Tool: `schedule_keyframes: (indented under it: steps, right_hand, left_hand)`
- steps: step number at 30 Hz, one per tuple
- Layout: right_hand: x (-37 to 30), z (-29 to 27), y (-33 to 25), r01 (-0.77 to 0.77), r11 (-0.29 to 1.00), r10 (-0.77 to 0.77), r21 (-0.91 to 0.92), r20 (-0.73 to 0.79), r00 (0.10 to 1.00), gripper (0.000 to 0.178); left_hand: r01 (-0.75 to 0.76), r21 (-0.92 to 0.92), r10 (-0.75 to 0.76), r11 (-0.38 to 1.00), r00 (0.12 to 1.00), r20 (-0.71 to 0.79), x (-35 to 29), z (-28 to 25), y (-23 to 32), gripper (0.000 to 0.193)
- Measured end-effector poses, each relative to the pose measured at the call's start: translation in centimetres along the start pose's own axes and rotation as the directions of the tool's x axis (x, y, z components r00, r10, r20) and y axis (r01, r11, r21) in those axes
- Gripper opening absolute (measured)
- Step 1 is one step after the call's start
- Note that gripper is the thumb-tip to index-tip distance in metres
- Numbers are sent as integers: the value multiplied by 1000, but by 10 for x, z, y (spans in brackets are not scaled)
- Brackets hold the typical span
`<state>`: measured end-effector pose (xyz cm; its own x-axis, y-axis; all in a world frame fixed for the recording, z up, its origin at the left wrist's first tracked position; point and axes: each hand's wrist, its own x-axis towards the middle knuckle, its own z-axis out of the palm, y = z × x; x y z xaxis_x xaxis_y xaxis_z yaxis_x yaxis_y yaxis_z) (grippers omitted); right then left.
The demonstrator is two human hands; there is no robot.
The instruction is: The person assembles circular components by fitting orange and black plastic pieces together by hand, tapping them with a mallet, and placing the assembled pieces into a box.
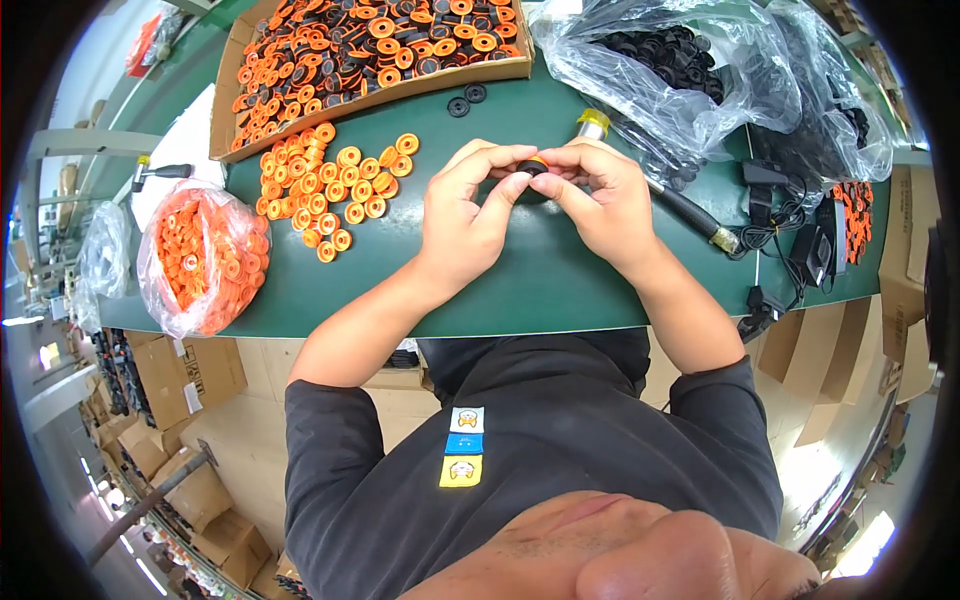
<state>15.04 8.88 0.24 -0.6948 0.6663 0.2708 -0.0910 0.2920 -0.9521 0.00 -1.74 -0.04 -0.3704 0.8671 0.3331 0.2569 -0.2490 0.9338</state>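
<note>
While both forearms rise from the lower edge of the head view, the left hand [462, 215] and the right hand [600, 195] meet just above the middle of the frame, over the green tabletop [540, 280]. Between them sits a small round part [532, 166], black with an orange rim showing at its top; the fingers [505, 155] of both hands close in on it from either side, pinching it, with thumbs underneath and fingertips on top.

Left of the hands, a loose heap of orange rings [335, 185] lies spread on the tabletop. Further left, at the tabletop's edge, a clear plastic bag of orange rings [200, 255] bulges. Across the upper left of the frame a shallow cardboard tray [365, 100] holds many orange-and-black assembled pieces. Two black discs [466, 99] lie just below the tray's right end.

In the upper right, a large clear bag of black parts [665, 55] is heaped. Just behind the right hand lies a tool with a yellowish head [593, 123] and a dark handle [690, 213] running toward the right. At the right edge, black cables and adapters [790, 225] are tangled.
</note>
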Motion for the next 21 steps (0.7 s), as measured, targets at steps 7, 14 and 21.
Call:
schedule_keyframes:
  steps: [7, 14, 21]
  right_hand:
    - [0, 0, 6, -133, 986, 131, 105, 27, 991, 17]
    - [9, -17, 11, -237, 951, 233, 198, 47, 971, 32]
    - [22, -60, 9, -60, 927, -9, -371, -182, 983, 19]
  left_hand:
    - [175, -209, -175, 962, 984, 20, 0, 4, -5, 19]
    - [430, -436, -405, 790, 901, 155, 13, -8, -12, 22]
    - [233, 197, -283, 952, 917, 282, 11, -10, -15, 13]
